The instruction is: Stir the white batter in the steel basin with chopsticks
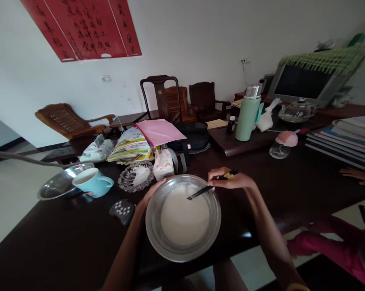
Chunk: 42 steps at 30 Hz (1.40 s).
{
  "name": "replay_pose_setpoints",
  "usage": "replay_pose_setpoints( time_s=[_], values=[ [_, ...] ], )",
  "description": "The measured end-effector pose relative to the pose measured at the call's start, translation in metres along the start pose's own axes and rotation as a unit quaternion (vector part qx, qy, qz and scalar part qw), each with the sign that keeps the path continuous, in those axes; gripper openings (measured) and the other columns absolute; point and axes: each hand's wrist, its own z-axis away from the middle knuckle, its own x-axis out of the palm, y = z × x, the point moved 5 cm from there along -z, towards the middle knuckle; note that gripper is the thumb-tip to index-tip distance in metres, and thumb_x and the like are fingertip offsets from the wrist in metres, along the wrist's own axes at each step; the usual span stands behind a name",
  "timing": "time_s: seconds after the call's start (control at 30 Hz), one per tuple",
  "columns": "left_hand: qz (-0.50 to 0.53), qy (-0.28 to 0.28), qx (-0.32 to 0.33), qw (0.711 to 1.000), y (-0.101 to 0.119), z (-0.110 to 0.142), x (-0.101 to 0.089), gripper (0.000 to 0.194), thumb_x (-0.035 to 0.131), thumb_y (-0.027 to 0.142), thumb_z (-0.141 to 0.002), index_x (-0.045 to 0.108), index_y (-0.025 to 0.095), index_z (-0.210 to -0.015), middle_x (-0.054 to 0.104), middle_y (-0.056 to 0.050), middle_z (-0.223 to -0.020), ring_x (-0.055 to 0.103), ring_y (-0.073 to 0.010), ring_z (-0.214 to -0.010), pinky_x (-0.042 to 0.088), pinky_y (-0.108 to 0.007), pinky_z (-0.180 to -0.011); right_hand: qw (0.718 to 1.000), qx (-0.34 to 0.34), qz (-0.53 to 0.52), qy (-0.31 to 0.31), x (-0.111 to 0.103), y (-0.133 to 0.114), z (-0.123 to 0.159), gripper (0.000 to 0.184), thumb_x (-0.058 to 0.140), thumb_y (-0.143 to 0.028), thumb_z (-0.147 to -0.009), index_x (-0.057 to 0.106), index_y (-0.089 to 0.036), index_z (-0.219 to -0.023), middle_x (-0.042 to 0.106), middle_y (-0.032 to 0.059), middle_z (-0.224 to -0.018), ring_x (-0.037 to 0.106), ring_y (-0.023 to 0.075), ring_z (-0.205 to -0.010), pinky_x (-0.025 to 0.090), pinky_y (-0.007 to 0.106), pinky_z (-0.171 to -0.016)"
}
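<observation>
A round metal bowl stands near the front edge of the dark table, with a pale, creamy batter in it. My left hand holds the bowl at its left rim, its fingers partly hidden along the outer side. Above the right rim, my right hand is closed around black chopsticks with gold marks at the upper end. The chopsticks slant down to the left, and their tips are at the batter's surface. Whether the tips dip in, I cannot tell.
Left of the bowl are a game controller, a light blue mug, another metal basin and a glass dish. Behind stand a tissue pack and a green thermos. Another person's hand rests at the right.
</observation>
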Motion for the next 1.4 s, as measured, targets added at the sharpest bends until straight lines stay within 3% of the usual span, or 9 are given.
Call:
replay_pose_setpoints(
  time_s=[0.17, 0.27, 0.4, 0.53, 0.73, 0.97, 1.17, 1.27, 1.4],
  values=[
    [0.001, 0.017, 0.002, 1.000, 0.000, -0.003, -0.004, 0.025, 0.069, 0.030, -0.085, 0.077, 0.016, -0.103, 0.076, -0.004, -0.080, 0.071, -0.0257, -0.077, 0.054, -0.033, -0.081, 0.990, -0.050, -0.082, -0.106, 0.026, -0.009, -0.007, 0.034, 0.064, -0.046, -0.093, 0.072, -0.014, -0.086, 0.072, 0.0040, -0.080, 0.066, 0.0142, -0.075, 0.051, 0.025, -0.073],
    [0.009, 0.034, -0.004, 0.999, -0.001, -0.004, -0.005, 0.023, 0.064, 0.026, -0.088, 0.076, 0.012, -0.102, 0.074, -0.004, -0.073, 0.067, -0.0218, -0.064, 0.053, -0.031, -0.077, 0.993, -0.053, -0.063, -0.085, 0.042, -0.010, -0.023, 0.028, 0.063, -0.043, -0.093, 0.072, -0.017, -0.092, 0.075, 0.0043, -0.089, 0.067, 0.0152, -0.083, 0.051, 0.025, -0.078],
    [0.017, 0.002, 0.016, 1.000, 0.000, -0.001, 0.002, 0.023, 0.067, 0.026, -0.086, 0.077, 0.013, -0.101, 0.074, -0.003, -0.074, 0.069, -0.0233, -0.070, 0.053, -0.031, -0.081, 1.000, -0.015, -0.009, -0.011, 0.023, -0.003, -0.019, 0.026, 0.059, -0.039, -0.096, 0.072, -0.018, -0.086, 0.074, 0.0037, -0.084, 0.065, 0.0161, -0.084, 0.049, 0.027, -0.080],
    [0.026, -0.016, 0.022, 0.999, 0.001, 0.003, 0.006, 0.021, 0.069, 0.028, -0.085, 0.078, 0.018, -0.101, 0.074, -0.002, -0.073, 0.072, -0.0251, -0.077, 0.055, -0.032, -0.083, 0.999, -0.004, -0.035, -0.031, 0.003, -0.002, 0.000, 0.033, 0.059, -0.042, -0.097, 0.070, -0.015, -0.081, 0.072, 0.0043, -0.079, 0.065, 0.0151, -0.077, 0.049, 0.027, -0.076],
    [0.021, 0.040, -0.008, 0.999, 0.003, 0.005, 0.007, 0.028, 0.052, 0.021, -0.096, 0.078, 0.014, -0.097, 0.071, -0.003, -0.065, 0.066, -0.0192, -0.057, 0.055, -0.028, -0.067, 0.987, -0.065, -0.080, -0.121, 0.036, -0.013, -0.014, 0.030, 0.063, -0.044, -0.094, 0.072, -0.015, -0.094, 0.074, 0.0063, -0.091, 0.068, 0.0158, -0.086, 0.051, 0.026, -0.079],
    [0.000, 0.001, 0.017, 1.000, 0.004, 0.003, 0.007, 0.027, 0.054, 0.024, -0.094, 0.079, 0.017, -0.103, 0.075, -0.003, -0.076, 0.072, -0.0249, -0.079, 0.056, -0.031, -0.078, 1.000, -0.010, 0.000, -0.015, 0.005, -0.002, -0.002, 0.033, 0.056, -0.042, -0.099, 0.070, -0.016, -0.083, 0.072, 0.0047, -0.081, 0.065, 0.0158, -0.082, 0.049, 0.029, -0.081],
    [0.005, 0.021, -0.002, 1.000, -0.002, -0.001, -0.003, 0.022, 0.059, 0.025, -0.093, 0.079, 0.017, -0.096, 0.075, -0.004, -0.074, 0.072, -0.0235, -0.076, 0.055, -0.030, -0.077, 0.984, -0.077, -0.083, -0.135, 0.032, -0.012, -0.009, 0.033, 0.062, -0.045, -0.095, 0.072, -0.014, -0.093, 0.074, 0.0066, -0.087, 0.069, 0.0154, -0.083, 0.053, 0.026, -0.079],
    [0.012, 0.007, 0.006, 1.000, 0.000, 0.000, 0.000, 0.018, 0.065, 0.025, -0.089, 0.079, 0.016, -0.095, 0.074, -0.005, -0.074, 0.072, -0.0241, -0.078, 0.054, -0.028, -0.076, 0.991, -0.077, -0.048, -0.095, 0.036, -0.012, -0.019, 0.028, 0.061, -0.041, -0.095, 0.072, -0.016, -0.096, 0.075, 0.0067, -0.094, 0.068, 0.0157, -0.089, 0.051, 0.027, -0.083],
    [0.010, 0.002, 0.016, 1.000, 0.005, 0.004, 0.007, 0.015, 0.071, 0.025, -0.084, 0.079, 0.015, -0.092, 0.074, -0.005, -0.073, 0.072, -0.0246, -0.082, 0.053, -0.027, -0.079, 0.999, -0.025, -0.002, -0.021, 0.011, -0.005, -0.006, 0.033, 0.056, -0.042, -0.098, 0.071, -0.015, -0.085, 0.072, 0.0047, -0.083, 0.066, 0.0146, -0.081, 0.050, 0.027, -0.078]
  ],
)
